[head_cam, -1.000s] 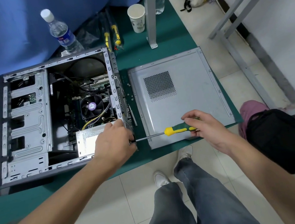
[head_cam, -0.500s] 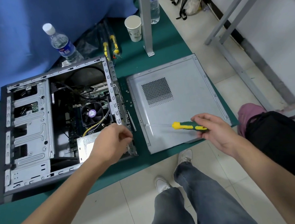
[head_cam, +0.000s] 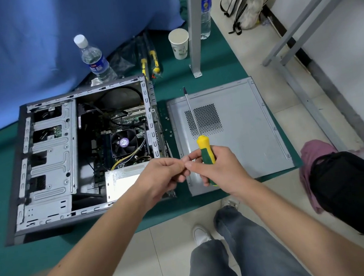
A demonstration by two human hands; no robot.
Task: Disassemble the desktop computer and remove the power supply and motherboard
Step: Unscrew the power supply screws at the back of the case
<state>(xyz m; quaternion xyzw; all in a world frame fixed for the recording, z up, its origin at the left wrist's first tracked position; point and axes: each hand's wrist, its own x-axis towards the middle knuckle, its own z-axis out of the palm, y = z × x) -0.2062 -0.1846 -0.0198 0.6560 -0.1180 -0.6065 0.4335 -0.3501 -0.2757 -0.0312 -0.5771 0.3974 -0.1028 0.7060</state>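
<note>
The case lies open on its side on the green mat, filling the 9 o'clock half of the view, drive bays out at the far 9 o'clock edge. Beside it at 3 o'clock, the removed side panel lies flat on the mat. Inside the case, the power supply sits in the 6 o'clock corner, a silver box not yet out. The motherboard lies above it toward 12 o'clock, its fan at the middle and yellow wires running down to the supply.

Both hands meet in front of the case's 3 o'clock wall. The right hand has its fingers wrapped around the screwdriver, shaft pointing to 12 o'clock over the panel. The left hand has its fingertips pinched together against the right thumb; whatever sits between them is too small to tell, and a freed screw seems likely.

The sensible play is to drop anything small with the loose screws on the mat between case and panel, well clear of the edge. Then he should check the rear wall for remaining screws and unplug the yellow wires before sliding the supply out, supporting it from below.
</note>
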